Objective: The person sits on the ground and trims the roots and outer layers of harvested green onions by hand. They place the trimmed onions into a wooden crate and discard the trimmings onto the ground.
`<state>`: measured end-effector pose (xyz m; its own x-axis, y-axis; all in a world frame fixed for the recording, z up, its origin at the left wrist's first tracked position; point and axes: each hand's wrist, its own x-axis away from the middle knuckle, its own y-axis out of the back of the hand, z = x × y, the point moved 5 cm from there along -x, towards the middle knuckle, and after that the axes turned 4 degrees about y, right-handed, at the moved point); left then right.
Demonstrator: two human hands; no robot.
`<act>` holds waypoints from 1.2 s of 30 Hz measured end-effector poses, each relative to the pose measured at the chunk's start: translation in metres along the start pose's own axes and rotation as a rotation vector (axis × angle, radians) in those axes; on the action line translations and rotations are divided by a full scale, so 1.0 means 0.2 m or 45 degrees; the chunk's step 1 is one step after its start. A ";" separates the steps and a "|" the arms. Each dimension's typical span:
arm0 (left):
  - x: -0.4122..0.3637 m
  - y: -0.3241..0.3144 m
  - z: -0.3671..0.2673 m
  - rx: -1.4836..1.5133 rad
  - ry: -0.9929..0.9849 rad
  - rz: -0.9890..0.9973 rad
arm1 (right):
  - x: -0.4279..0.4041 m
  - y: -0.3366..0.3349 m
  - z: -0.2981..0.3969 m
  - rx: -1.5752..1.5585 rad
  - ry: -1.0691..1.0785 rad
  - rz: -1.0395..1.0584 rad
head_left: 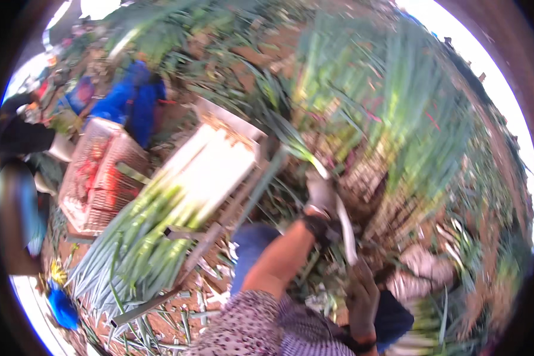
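Note:
A single long green onion (347, 227) with a white stalk runs between my two gloved hands. My left hand (321, 192) is closed around its upper stalk, below the green leaves. Lower down, my right hand (361, 296) grips the root end of the same stalk. To the left, a pile of green onions (200, 171) lies in a metal-framed rack (231, 116), white ends against the end plate and green tops hanging out at the lower left. Tied bundles of untrimmed green onions (396, 129) with brown roots stand just beyond my hands.
A woven plastic basket (115, 178) with red items stands left of the rack. Blue bags (133, 100) lie behind it. Another person's dark sleeve (24, 133) shows at the far left. A pale sack-like bundle (420, 271) lies at right. Loose leaves and trimmings cover much of the soil.

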<state>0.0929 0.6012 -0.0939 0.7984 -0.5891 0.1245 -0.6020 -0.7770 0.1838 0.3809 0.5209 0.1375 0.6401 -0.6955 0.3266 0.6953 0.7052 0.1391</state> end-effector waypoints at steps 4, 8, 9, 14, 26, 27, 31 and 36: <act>0.02 -0.12 -0.17 1.430 0.607 -0.097 | 0.16 0.14 -0.05 -0.236 0.034 -0.155; -0.03 0.07 -0.37 1.886 0.663 -0.069 | 0.37 0.33 0.25 0.419 0.809 -0.167; -0.04 0.12 -0.43 1.902 0.566 0.018 | 0.34 0.40 0.21 0.158 0.699 -0.163; 0.10 0.01 -0.87 2.160 0.291 0.372 | 0.00 0.37 0.24 -0.305 0.608 -0.257; 1.09 0.06 -1.59 0.435 -1.125 0.503 | -0.40 0.47 0.37 -0.881 0.909 -0.265; 1.09 0.15 -1.61 0.134 -1.190 0.271 | -0.37 0.57 0.40 -0.943 1.010 -0.165; 1.16 0.03 -1.50 -0.032 -0.777 1.247 | -0.11 0.78 0.72 -1.363 0.959 1.015; 1.25 -0.11 -1.74 -0.006 -1.080 1.083 | 0.17 0.99 1.11 -1.765 0.643 1.668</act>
<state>0.3096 0.5476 0.2735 -0.1180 -0.8730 -0.4733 -0.9312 -0.0682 0.3579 0.4675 0.6665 0.3840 0.7294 -0.0731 -0.6802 -0.6257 0.3306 -0.7065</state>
